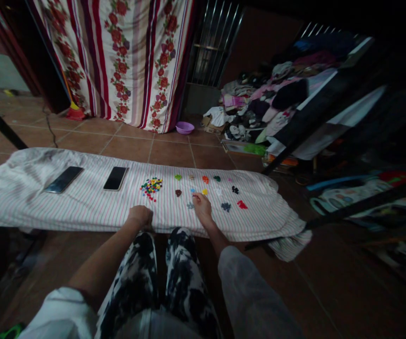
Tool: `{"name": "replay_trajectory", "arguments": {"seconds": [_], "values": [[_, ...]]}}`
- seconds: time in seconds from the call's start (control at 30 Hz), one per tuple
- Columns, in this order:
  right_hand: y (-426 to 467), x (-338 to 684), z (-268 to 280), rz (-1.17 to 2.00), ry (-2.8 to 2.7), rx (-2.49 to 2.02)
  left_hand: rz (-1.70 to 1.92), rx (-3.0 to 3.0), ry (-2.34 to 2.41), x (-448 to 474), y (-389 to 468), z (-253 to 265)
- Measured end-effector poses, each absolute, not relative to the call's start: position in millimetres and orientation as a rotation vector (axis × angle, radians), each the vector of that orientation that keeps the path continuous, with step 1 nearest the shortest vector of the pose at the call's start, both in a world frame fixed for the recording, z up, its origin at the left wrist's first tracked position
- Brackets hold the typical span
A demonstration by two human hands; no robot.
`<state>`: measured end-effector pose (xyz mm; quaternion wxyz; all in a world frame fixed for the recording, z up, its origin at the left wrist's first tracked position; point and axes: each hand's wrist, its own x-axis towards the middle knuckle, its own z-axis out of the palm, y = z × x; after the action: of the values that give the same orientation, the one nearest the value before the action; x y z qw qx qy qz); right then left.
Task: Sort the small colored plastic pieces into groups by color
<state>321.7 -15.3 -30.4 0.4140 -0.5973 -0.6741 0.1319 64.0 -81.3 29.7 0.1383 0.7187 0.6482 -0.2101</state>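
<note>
My right hand (203, 207) reaches over the striped cloth with its fingers pinched at a small light blue pile (193, 190); whatever is between the fingertips is too small to make out. Next to it lie a yellow pile (204, 191) and a grey pile (190, 205). My left hand (140, 216) rests closed on the near edge of the cloth, its inside hidden. Beyond it spreads a mixed heap of tiny coloured pieces (152, 187). Small single-colour piles lie to the right, including brown (178, 193), orange (205, 179), black (235, 189), dark grey (226, 206) and red (242, 205).
Two phones, one dark (64, 180) and one pale-edged (115, 179), lie left on the striped cloth (93, 207). Dark metal posts (287, 146) rise at the sides. A purple basin (185, 127), a floral curtain (121, 61) and heaped clothes (259, 103) are beyond.
</note>
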Motion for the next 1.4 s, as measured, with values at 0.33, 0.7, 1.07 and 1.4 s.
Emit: {"name": "replay_trajectory", "arguments": {"seconds": [0.33,0.7,1.07,1.4], "values": [[-23,394,-43,0.293,-1.579,-1.714,-0.654,2.108,1.842,65,-83,39],[-32,408,-58,0.28,-1.581,-1.762,-0.688,2.131,1.841,64,-84,37],[-36,409,-59,0.309,-1.658,-1.715,-0.693,2.114,1.853,65,-84,35],[-35,410,-64,0.298,-1.7,-1.72,-0.687,2.11,1.843,64,-81,30]]}}
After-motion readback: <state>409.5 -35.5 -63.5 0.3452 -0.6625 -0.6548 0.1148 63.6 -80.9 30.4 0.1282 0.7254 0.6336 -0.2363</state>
